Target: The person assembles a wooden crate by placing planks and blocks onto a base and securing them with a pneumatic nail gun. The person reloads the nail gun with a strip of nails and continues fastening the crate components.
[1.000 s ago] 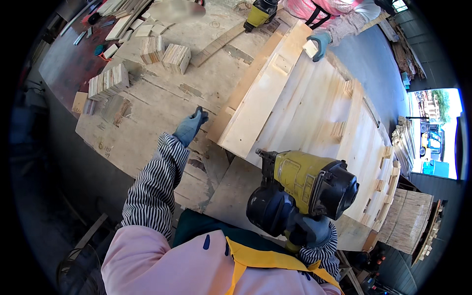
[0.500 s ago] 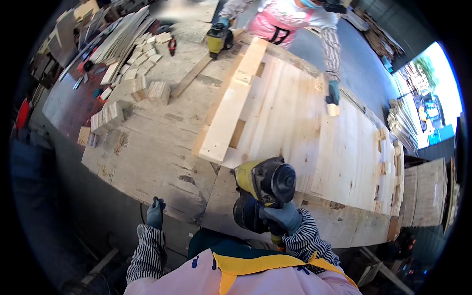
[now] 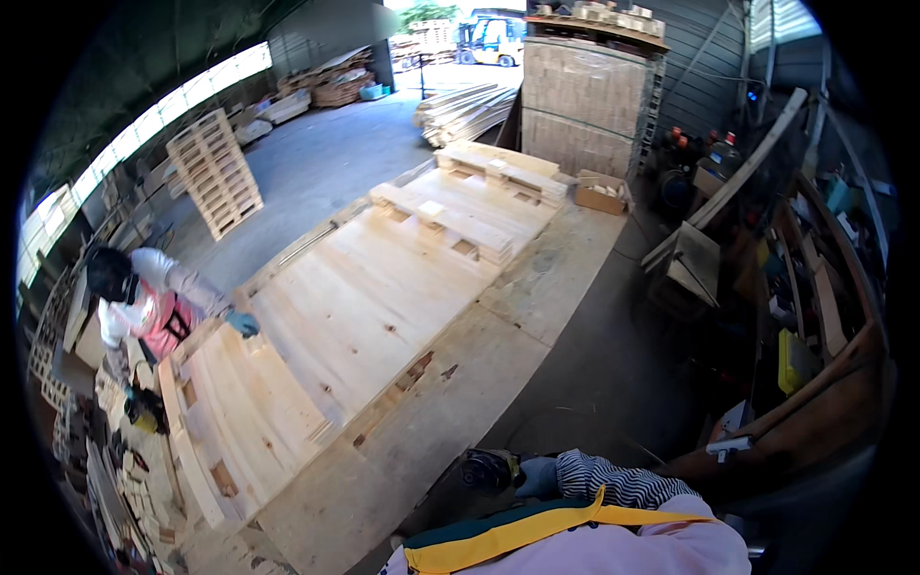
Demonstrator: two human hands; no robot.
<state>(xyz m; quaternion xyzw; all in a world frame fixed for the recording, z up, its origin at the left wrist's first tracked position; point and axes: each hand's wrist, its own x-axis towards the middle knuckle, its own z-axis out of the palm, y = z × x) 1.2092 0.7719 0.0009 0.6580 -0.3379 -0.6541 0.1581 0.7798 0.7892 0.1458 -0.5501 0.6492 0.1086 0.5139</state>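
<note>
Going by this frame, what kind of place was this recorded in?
Most likely a woodworking workshop: pale wooden boards cover much of a large worktable, a stack of slatted wooden pallets stands beyond it, and the right hand holds a dark power tool.

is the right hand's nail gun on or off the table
Off: the right hand holds the nail gun beside the table, past its near edge.

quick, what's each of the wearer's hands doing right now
Left hand: not in view, so it cannot be told.
Right hand: closed, holding the nail gun.
</note>
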